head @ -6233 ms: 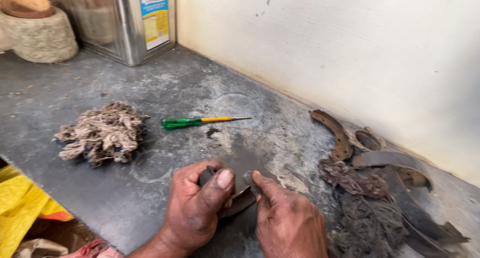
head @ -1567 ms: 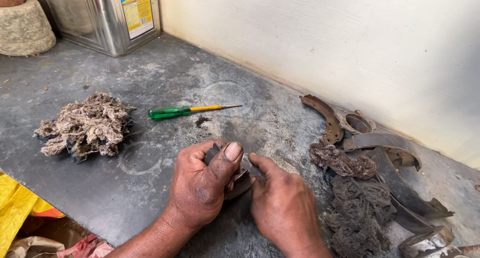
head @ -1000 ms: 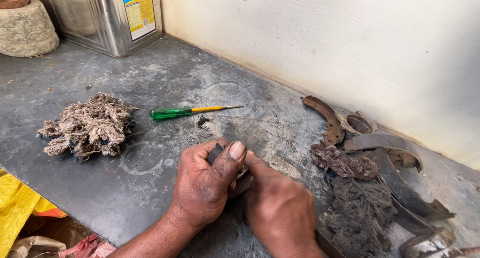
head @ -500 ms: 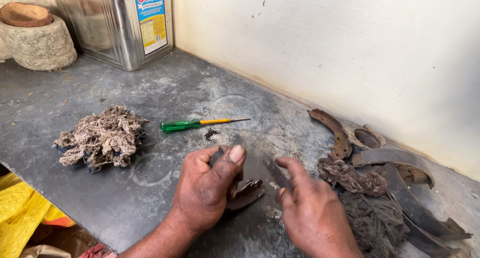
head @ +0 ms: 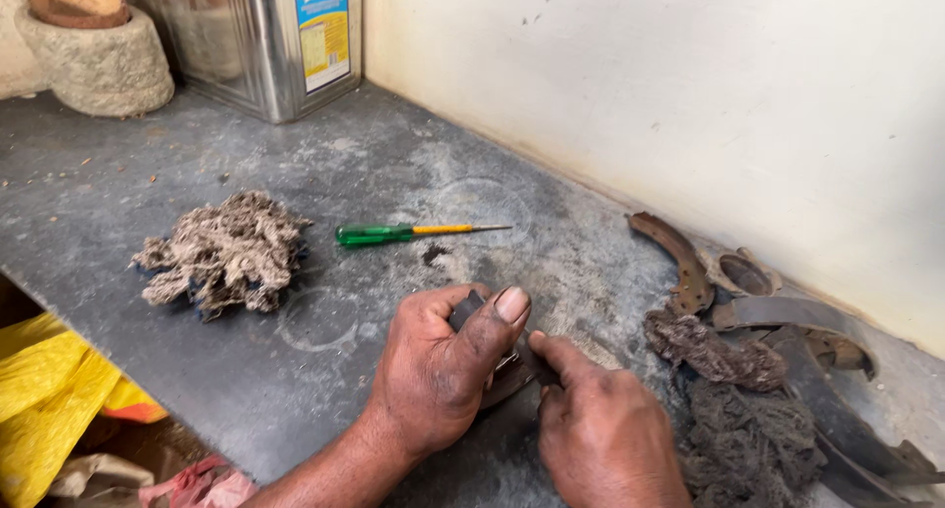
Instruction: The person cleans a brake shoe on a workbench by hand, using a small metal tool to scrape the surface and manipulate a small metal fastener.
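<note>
My left hand (head: 438, 370) presses down on a dark curved metal piece (head: 504, 375) lying on the grey stone slab (head: 325, 173), thumb over its top. Close beside it, my right hand (head: 600, 434) has its fingers closed against the same piece; whatever it may hold is hidden. A green-handled screwdriver (head: 409, 233) lies a little beyond the hands. A clump of dirty cotton waste (head: 224, 252) sits to the left.
Rusty curved brake shoes (head: 679, 262) and greasy rags (head: 738, 419) are piled at the right by the cream wall. A square metal tin (head: 266, 35) and a round stone block (head: 94, 60) stand at the back left. Yellow cloth (head: 49, 400) hangs below the slab's edge.
My right hand, which had swung out to the right half a second ago, is back against the metal piece. The left hand has kept its hold throughout.
</note>
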